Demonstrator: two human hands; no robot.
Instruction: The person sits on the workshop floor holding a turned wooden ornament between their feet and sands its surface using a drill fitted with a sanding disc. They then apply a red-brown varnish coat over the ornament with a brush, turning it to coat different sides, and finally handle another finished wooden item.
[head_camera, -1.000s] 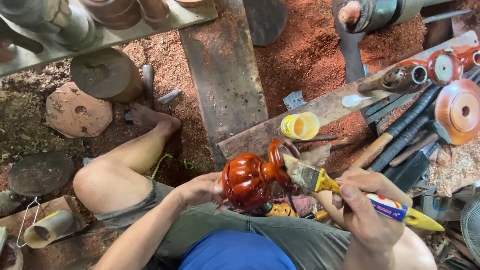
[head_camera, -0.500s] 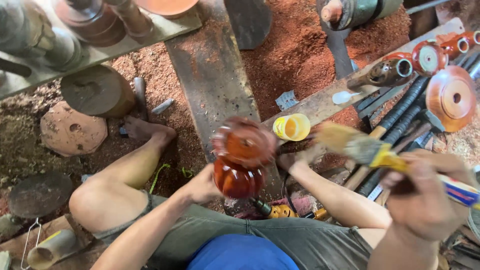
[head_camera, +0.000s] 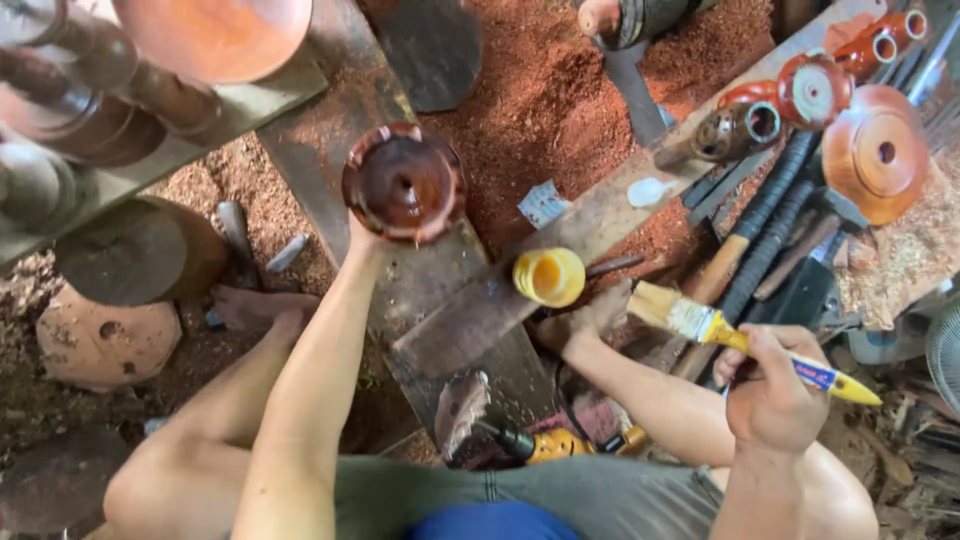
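vase (head_camera: 403, 184) gripped by left hand (head_camera: 362, 232); right hand (head_camera: 768, 390) clasps brush (head_camera: 740, 341)

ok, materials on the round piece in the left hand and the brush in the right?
Round piece held up in the left hand: looks like turned wood with a glossy reddish-brown coat; concentric rings and shine show, and reddish sawdust lies around.
Brush in the right hand: pale bristles, shiny band that looks like metal, yellow handle, plastic or painted wood; cannot tell which.
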